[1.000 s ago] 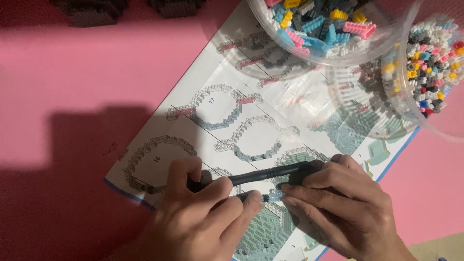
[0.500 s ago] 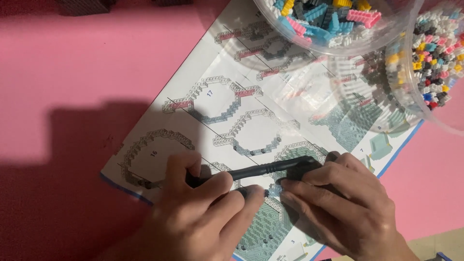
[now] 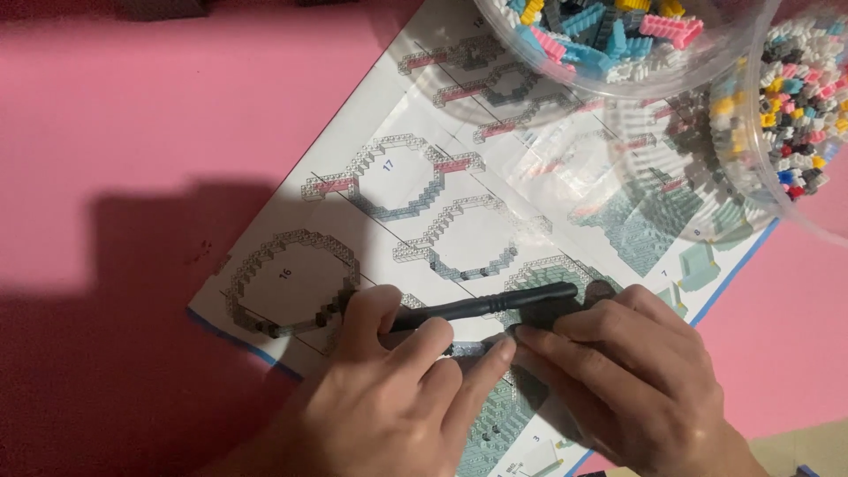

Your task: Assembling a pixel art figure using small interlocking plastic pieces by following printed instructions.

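Note:
My left hand [image 3: 389,397] and my right hand [image 3: 623,380] meet low in the head view, over a printed building-brick instruction sheet [image 3: 459,203]. Both hold a slim black tool [image 3: 495,306] lying across the sheet: my left thumb and fingers pinch its thin end, my right fingers wrap its thicker end. Under the fingertips a small pale blue piece [image 3: 468,349] shows, mostly hidden by the fingers.
The sheet lies on a pink surface [image 3: 159,115]. A clear tub [image 3: 618,35] of blue, pink and yellow bricks rests on the sheet's top right. A second clear tub [image 3: 799,106] of small mixed-colour bricks stands at the right edge.
Both hands stay on the black tool in nearly the same pose. The view has shifted slightly, so the sheet and tubs sit a little higher in the picture.

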